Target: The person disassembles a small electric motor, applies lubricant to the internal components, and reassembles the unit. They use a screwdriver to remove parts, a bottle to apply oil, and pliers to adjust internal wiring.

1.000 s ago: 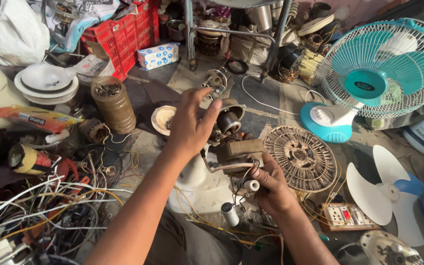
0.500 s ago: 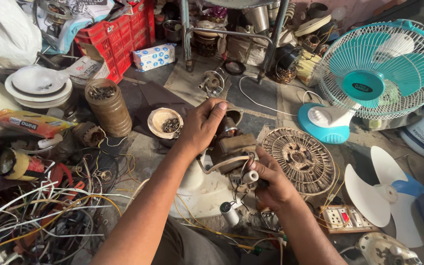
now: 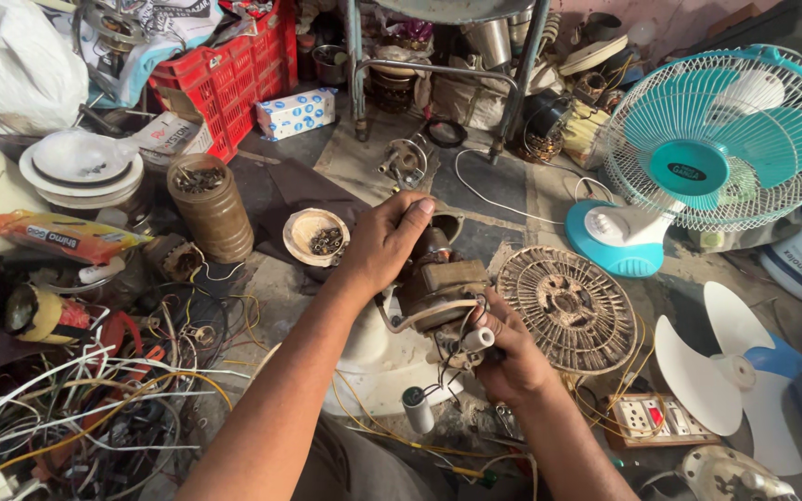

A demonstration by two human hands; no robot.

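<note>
Cluttered repair workshop floor, seen from above in daylight.
A red plastic crate [image 3: 234, 79] is sitting at the back beside metal stool legs [image 3: 512, 83]; a teal table fan [image 3: 712, 162] is standing on the right, and tangled wires [image 3: 95, 408] are sprawling across the dusty concrete floor [image 3: 494, 186].

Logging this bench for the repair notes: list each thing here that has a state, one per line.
Fan motor: bare, out of its housing, gripped by both hands.
Left hand: closed over the motor's top.
Right hand: clasped on the motor's lower end.
Teal table fan: upright, grille on, assembled.
Dusty fan grille: off, lying flat.
White fan blade: detached, on the floor.
Small bowl: holds small metal parts.
</note>
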